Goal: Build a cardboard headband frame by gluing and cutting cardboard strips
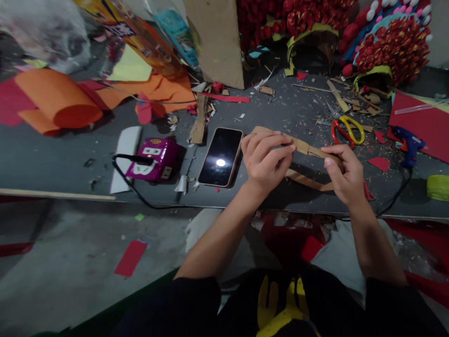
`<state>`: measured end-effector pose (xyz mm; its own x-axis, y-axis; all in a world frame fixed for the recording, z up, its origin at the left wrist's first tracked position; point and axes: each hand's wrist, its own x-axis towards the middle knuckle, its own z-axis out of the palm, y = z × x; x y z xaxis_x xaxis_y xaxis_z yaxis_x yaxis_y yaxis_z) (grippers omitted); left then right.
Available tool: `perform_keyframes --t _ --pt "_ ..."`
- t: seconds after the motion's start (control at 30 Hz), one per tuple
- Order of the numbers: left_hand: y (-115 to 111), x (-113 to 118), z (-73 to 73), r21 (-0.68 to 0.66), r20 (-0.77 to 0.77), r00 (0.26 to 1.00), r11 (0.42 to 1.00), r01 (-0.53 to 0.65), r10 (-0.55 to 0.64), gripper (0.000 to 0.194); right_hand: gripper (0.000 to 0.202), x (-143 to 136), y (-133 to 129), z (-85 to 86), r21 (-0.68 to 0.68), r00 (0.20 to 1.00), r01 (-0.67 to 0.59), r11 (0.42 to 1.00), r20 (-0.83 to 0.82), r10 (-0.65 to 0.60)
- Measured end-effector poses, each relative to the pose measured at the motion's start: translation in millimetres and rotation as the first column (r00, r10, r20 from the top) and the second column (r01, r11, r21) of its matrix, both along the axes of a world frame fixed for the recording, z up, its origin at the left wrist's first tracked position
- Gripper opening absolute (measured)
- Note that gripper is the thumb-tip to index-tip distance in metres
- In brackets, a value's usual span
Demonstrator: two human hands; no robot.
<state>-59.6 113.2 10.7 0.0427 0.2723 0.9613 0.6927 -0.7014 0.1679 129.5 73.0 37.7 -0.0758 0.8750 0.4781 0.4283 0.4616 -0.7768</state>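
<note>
Both my hands hold a brown cardboard strip [302,146] that is bent round into a loop above the table's front part. My left hand [267,157] grips its left side, fingers curled over the top and hiding part of it. At the right end, my right hand [345,174] pinches the strip between thumb and fingers. The lower band of the loop shows between the hands. Just left of my left hand lies a smartphone [221,157] with a bright reflection on its dark screen. Scissors [347,130] with red and yellow handles rest beyond my right hand.
A purple power socket block [154,159] with a black cable stands left. At right are a blue glue gun [409,142] and a yellow-green tape roll [438,187]. Orange sheets [61,98], an upright cardboard piece [215,42] and red decorated pieces [389,47] fill the back. Scraps litter the table.
</note>
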Motion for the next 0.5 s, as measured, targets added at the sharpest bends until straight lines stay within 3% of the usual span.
perform_keyframes --t 0.5 --pt "-1.0 0.3 -0.5 -0.001 0.008 1.0 1.0 0.01 -0.01 0.016 0.015 -0.5 -0.5 0.5 -0.042 1.0 0.022 0.999 0.013 -0.022"
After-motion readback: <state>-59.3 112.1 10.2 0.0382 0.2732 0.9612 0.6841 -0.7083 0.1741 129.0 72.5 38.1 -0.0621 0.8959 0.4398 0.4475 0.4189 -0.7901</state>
